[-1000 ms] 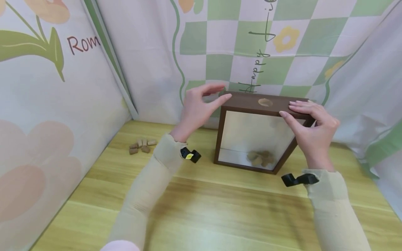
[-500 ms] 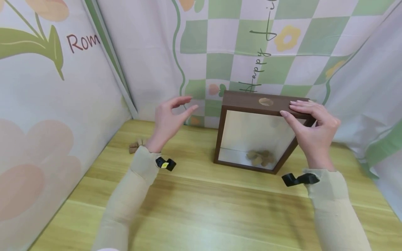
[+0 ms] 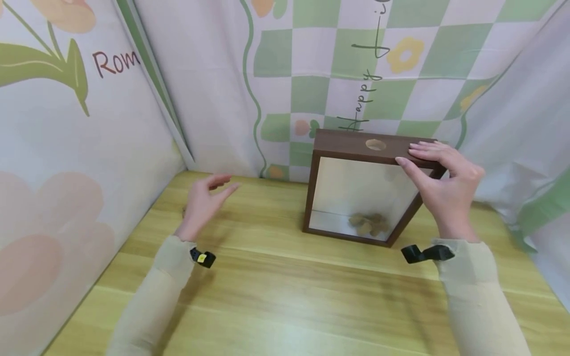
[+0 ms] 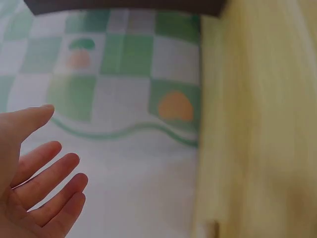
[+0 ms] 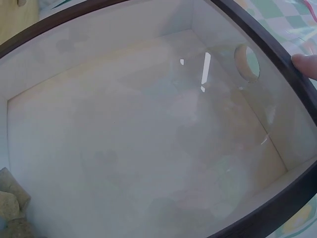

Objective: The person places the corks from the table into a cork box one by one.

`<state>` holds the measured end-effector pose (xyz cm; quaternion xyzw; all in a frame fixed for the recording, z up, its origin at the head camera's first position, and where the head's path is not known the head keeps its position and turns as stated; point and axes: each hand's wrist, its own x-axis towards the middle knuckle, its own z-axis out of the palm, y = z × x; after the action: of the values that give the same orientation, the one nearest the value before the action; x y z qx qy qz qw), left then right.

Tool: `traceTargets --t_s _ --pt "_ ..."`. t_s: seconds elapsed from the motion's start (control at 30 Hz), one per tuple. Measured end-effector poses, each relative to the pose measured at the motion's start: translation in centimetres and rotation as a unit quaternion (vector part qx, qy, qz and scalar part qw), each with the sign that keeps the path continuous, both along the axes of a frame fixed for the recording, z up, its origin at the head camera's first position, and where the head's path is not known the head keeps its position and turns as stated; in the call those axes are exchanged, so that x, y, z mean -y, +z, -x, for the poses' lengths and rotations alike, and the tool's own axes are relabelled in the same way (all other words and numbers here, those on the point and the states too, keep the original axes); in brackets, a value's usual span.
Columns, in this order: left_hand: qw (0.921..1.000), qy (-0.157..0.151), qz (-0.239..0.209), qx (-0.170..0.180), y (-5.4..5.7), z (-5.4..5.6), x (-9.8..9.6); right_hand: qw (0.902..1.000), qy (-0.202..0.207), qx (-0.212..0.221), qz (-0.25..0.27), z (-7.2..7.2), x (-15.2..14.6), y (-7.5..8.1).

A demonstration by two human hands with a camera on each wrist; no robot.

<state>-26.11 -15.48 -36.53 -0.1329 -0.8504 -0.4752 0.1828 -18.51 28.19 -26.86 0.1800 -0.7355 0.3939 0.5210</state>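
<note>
A dark brown wooden shadow box (image 3: 336,143) with a clear front stands upright on the table, a round hole (image 3: 376,145) in its top. Inside, several tan, cork-like pieces (image 3: 367,224) lie at the bottom right; they also show in the right wrist view as a small heap (image 5: 12,198). My right hand (image 3: 447,180) rests on the box's top right corner, fingers flat along the top and thumb at the front edge. Left of the box, my left hand (image 3: 204,203) hovers with nothing in it, thumb and fingers apart. It hides most of a small pile of similar pieces.
Yellow wood-grain table (image 3: 276,282) runs beneath both arms. Behind the box hangs a green-and-white checked curtain (image 3: 311,59), and a white printed panel (image 3: 58,163) rises along the left side. Each wrist carries a small black camera (image 3: 202,257).
My left hand has moved away from the box's top left corner, leftward and down to the small pile on the table. The right hand and the box have stayed in place.
</note>
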Motion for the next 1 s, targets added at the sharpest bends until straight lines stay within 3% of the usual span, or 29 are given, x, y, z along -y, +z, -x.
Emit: traceTargets --t_s 0.17,0.33,0.7,1.0 --pt "0.9997 0.021 -0.009 0.006 -1.9 0.1 2.7 1.0 0.003 0.002 -0.007 0.0 -0.1 0.2" --pt "0.9975 0.051 -0.015 0.047 -3.0 -0.1 5.0 0.9998 0.008 -0.001 -0.019 -0.1 -0.2 0.3" --pt "0.9908 0.099 -0.006 0.092 -4.0 -0.1 8.2 0.9995 0.007 -0.004 -0.03 0.0 -0.2 0.4" --pt "0.9849 0.11 -0.015 0.133 -4.7 -0.1 9.9 0.9995 0.005 -0.004 -0.031 0.0 -0.1 0.4"
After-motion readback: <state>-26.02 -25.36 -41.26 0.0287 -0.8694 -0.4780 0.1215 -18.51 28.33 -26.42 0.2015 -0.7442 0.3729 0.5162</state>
